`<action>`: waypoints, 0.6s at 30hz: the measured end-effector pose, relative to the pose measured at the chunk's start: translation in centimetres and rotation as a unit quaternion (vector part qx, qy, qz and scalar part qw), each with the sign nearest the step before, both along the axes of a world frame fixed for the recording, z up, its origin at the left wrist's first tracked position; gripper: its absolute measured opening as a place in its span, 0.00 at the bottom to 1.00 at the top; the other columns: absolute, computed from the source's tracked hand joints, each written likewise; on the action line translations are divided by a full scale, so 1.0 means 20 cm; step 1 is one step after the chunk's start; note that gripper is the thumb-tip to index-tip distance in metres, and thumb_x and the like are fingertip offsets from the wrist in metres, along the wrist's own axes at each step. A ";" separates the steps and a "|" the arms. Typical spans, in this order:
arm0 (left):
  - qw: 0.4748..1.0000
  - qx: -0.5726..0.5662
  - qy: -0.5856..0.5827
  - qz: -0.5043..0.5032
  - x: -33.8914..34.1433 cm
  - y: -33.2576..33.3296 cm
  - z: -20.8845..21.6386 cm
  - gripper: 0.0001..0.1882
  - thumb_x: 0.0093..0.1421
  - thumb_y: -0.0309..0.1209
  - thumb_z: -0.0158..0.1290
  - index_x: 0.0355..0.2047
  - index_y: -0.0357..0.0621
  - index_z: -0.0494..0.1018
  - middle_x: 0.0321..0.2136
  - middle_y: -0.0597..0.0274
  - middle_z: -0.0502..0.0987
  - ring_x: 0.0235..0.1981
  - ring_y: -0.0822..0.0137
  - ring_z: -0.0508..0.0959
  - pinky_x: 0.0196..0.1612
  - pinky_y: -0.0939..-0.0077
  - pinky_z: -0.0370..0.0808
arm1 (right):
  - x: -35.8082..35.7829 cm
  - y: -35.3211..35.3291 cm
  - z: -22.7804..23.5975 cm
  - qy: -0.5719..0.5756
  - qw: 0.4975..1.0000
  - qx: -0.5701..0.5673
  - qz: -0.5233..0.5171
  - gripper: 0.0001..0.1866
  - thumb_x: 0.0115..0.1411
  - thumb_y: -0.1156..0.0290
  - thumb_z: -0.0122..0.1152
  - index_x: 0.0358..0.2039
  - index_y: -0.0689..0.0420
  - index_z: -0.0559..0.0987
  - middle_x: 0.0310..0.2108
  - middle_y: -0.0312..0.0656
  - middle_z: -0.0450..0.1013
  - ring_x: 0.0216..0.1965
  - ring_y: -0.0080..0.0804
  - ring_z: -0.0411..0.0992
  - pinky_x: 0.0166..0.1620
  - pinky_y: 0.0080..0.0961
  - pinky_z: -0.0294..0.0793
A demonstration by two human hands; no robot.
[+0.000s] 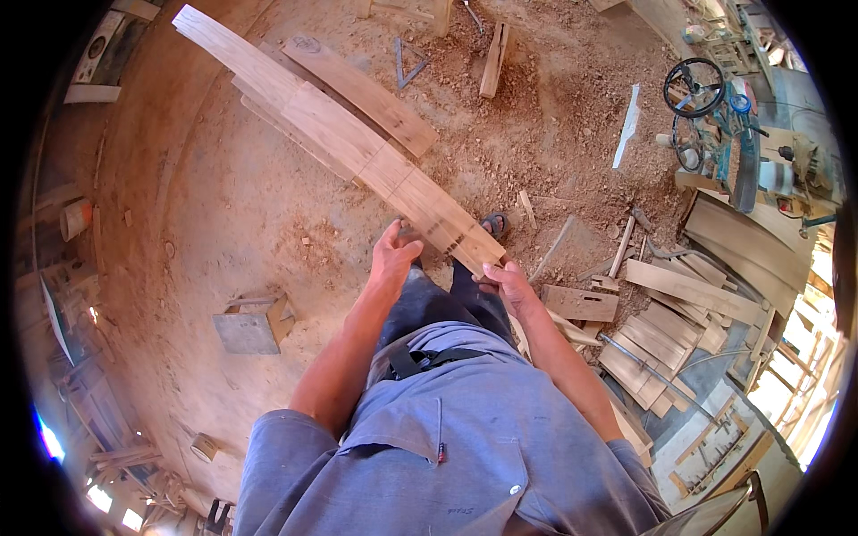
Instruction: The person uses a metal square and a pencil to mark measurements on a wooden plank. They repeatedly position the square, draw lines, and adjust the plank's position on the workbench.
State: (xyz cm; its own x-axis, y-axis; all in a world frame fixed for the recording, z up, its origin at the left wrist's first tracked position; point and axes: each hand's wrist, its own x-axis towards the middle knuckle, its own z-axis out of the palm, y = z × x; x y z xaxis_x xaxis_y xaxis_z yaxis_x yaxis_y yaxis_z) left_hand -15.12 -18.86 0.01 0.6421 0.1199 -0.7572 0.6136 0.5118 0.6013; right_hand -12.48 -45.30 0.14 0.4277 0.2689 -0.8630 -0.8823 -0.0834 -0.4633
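A long pale wooden board point(416, 192) slants from the near middle up to the far left, with pencil lines across it and dark marks near its close end. My right hand point(509, 284) grips that close end, thumb on top and fingers at the edge. Beside the board's left edge is my left hand point(393, 255), thumb and forefinger apart, seemingly holding nothing. Other boards lie under and alongside the long one, including a darker plank point(366, 94) on its far side.
A metal try square point(409, 64) and a wood block point(494, 61) lie on the dusty floor ahead. To the left stands a small box-like stool point(253, 326). Stacked boards point(652, 344) and a machine with a black handwheel point(693, 87) occupy the right side.
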 end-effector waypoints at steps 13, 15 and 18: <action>0.999 0.021 -0.007 -0.029 -0.14 0.01 -0.10 0.42 0.57 0.21 0.56 0.68 0.29 0.46 0.46 0.47 0.78 0.38 0.64 0.78 0.40 0.75 0.73 | -0.04 0.01 0.05 -0.012 1.000 -0.006 -0.005 0.37 0.55 0.56 0.65 0.62 0.55 0.64 0.46 0.40 0.72 0.42 0.27 0.74 0.45 0.25 0.72; 0.999 0.031 -0.001 -0.039 -0.14 0.01 -0.09 0.42 0.57 0.22 0.56 0.68 0.29 0.48 0.47 0.46 0.78 0.37 0.64 0.79 0.40 0.75 0.73 | -0.05 0.00 0.03 -0.014 1.000 -0.005 -0.007 0.37 0.55 0.56 0.65 0.62 0.55 0.64 0.46 0.41 0.72 0.42 0.28 0.74 0.45 0.25 0.72; 0.998 0.042 0.006 -0.053 -0.16 0.02 -0.08 0.41 0.57 0.22 0.56 0.67 0.30 0.49 0.48 0.45 0.77 0.38 0.64 0.79 0.39 0.75 0.72 | -0.07 -0.05 0.00 -0.023 0.999 -0.022 0.020 0.34 0.57 0.59 0.63 0.62 0.58 0.64 0.51 0.42 0.71 0.45 0.30 0.75 0.46 0.26 0.73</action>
State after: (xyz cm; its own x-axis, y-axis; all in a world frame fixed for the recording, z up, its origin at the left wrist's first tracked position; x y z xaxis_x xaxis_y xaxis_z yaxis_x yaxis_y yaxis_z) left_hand -18.34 -18.43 -1.52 0.6458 0.1151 -0.7548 0.6689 0.3914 0.6320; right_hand -13.89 -46.31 0.14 0.4560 0.2484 -0.8546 -0.8560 -0.1404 -0.4975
